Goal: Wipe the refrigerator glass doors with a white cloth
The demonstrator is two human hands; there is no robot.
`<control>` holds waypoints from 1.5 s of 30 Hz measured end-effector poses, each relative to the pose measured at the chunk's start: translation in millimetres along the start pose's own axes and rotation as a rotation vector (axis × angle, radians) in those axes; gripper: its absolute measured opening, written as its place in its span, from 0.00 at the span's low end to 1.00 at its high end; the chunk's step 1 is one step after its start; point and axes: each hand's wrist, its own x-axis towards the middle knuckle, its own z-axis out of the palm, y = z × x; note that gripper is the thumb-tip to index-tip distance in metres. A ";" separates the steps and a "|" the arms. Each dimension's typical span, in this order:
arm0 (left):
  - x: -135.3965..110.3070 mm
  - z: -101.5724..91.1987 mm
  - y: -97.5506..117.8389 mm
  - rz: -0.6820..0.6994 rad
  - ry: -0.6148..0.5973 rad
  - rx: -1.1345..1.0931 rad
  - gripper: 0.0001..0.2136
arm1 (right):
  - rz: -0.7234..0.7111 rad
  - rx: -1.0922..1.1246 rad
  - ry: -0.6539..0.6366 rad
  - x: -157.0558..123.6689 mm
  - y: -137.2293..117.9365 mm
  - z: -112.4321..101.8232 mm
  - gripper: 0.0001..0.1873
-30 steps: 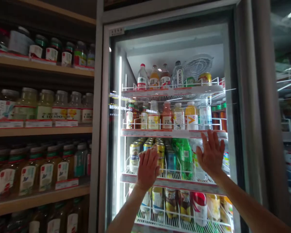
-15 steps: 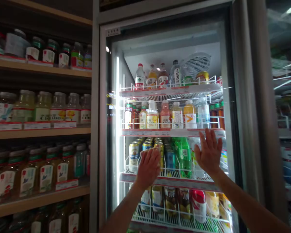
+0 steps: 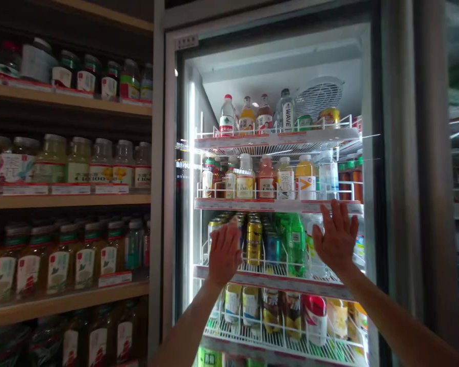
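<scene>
Both my hands are raised flat against the glass door [image 3: 275,76] of a lit drinks fridge. My left hand [image 3: 224,253] is open, fingers together, in front of the cans [image 3: 254,238] on the third shelf. My right hand [image 3: 336,238] is open with fingers spread, its fingertips level with the edge of the second shelf [image 3: 275,205], beside green bottles [image 3: 295,243]. Neither hand holds anything.
Wooden shelves [image 3: 65,201] on the left carry rows of bottled drinks and jars. The fridge has several white wire shelves of bottles and cans, with a fan [image 3: 318,94] at top right. A grey door frame [image 3: 405,178] stands at right, with another cooler beyond.
My left hand has slid a little left across the glass, uncovering the gold can. My right hand has stayed near the second shelf's edge. The view has shifted slightly.
</scene>
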 end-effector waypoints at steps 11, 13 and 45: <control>13.8 5.4 8.1 0.026 -0.002 -0.036 0.25 | 0.002 -0.014 -0.009 0.0 0.3 0.1 0.30; 16.7 2.8 -4.7 0.017 0.003 -0.017 0.25 | 0.002 -0.007 -0.008 0.1 0.5 0.0 0.30; 77.5 3.8 -55.4 -0.206 0.155 0.085 0.24 | 0.010 0.008 0.022 1.9 -4.5 -0.8 0.27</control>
